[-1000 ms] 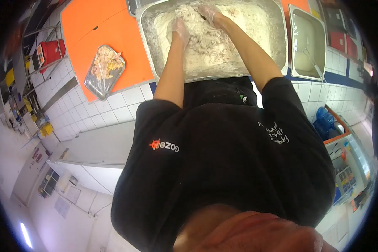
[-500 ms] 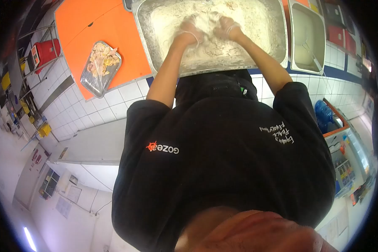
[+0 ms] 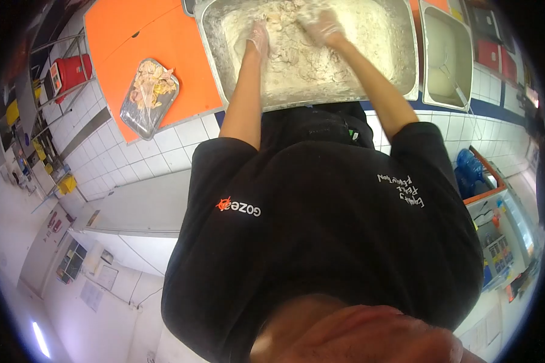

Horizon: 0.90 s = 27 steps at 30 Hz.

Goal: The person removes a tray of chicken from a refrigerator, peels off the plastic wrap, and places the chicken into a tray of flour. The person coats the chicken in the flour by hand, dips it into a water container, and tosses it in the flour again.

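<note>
A large metal pan (image 3: 339, 97) of pale flour (image 3: 303, 66) is at the top of the view, with lumpy coated pieces showing in the flour. My left hand (image 3: 258, 37), in a clear plastic glove, rests edge-on at the left of the flour, its fingers stretched forward beside the lumps. Over the flour to the right is my right hand (image 3: 324, 27), also gloved. Motion smears its fingers, and whether they grip a piece is unclear.
On the orange board (image 3: 188, 91) to the left, a metal tray (image 3: 142, 124) holds raw-looking chicken pieces (image 3: 151, 85) and clear plastic. Right of the pan stands a narrower metal container (image 3: 430, 91) of whitish liquid with a wire-handled utensil.
My left hand has shifted left and turned edge-on. My right hand remains over the flour, slightly higher and blurred. More lumpy pieces show between them.
</note>
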Each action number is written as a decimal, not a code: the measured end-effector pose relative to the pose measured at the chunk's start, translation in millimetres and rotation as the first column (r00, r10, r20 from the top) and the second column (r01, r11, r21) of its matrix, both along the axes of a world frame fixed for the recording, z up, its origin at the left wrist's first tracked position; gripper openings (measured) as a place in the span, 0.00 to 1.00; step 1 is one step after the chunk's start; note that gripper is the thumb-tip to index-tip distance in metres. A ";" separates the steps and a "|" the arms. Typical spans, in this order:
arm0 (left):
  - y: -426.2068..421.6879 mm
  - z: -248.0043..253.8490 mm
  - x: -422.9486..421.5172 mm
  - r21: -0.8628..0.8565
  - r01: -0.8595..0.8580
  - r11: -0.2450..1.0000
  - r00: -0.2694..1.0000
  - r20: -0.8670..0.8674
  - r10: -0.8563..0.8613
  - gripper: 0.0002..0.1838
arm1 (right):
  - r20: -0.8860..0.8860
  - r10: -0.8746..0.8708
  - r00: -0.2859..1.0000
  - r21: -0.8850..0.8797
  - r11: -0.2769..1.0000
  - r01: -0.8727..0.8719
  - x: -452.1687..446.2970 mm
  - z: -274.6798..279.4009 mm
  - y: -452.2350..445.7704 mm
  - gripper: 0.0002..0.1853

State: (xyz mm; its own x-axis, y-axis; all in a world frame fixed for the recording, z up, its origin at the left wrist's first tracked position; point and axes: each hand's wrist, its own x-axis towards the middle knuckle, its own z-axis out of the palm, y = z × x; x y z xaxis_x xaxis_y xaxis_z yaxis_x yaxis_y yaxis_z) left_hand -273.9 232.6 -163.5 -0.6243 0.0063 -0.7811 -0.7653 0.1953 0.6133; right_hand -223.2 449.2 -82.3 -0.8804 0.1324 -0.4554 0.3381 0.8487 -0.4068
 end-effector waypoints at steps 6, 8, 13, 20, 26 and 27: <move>18.6 100.4 43.8 0.524 0.016 0.852 1.000 -0.029 -0.002 0.30 | -0.192 -0.377 0.906 -0.603 0.774 0.194 -23.8 -84.4 13.0 0.31; 2.1 85.1 49.4 0.528 0.009 0.849 0.998 -0.059 0.027 0.30 | -0.322 0.071 0.944 -0.293 0.941 -0.171 12.1 -30.3 31.9 0.31; -22.0 106.2 74.2 -0.172 0.814 0.554 0.526 -0.184 -0.830 0.38 | -0.028 0.404 0.914 0.241 0.890 -0.386 59.7 14.0 55.7 0.26; 11.8 75.1 83.8 -0.182 0.808 0.560 0.564 -0.037 -0.825 0.22 | 0.379 -0.089 0.921 -0.386 0.889 0.245 50.2 38.3 -15.6 0.29; -53.1 42.7 73.3 0.152 0.514 0.844 0.857 -0.127 -0.499 0.17 | -0.119 0.089 0.989 -0.651 0.745 -0.145 79.5 27.1 38.8 0.25; -72.0 -6.9 74.2 0.030 0.469 0.883 0.859 -0.247 -0.448 0.18 | -0.278 0.093 0.956 -0.615 0.748 -0.251 83.3 32.9 50.9 0.29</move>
State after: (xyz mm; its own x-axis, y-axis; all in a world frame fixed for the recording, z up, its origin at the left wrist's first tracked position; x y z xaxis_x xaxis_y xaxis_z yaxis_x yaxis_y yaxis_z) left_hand -199.7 160.7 -170.4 -0.6928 0.3963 -0.6025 -0.4408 0.4285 0.7887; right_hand -139.9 500.1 -49.4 -0.9435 -0.2826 -0.1731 0.0487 0.3985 -0.9159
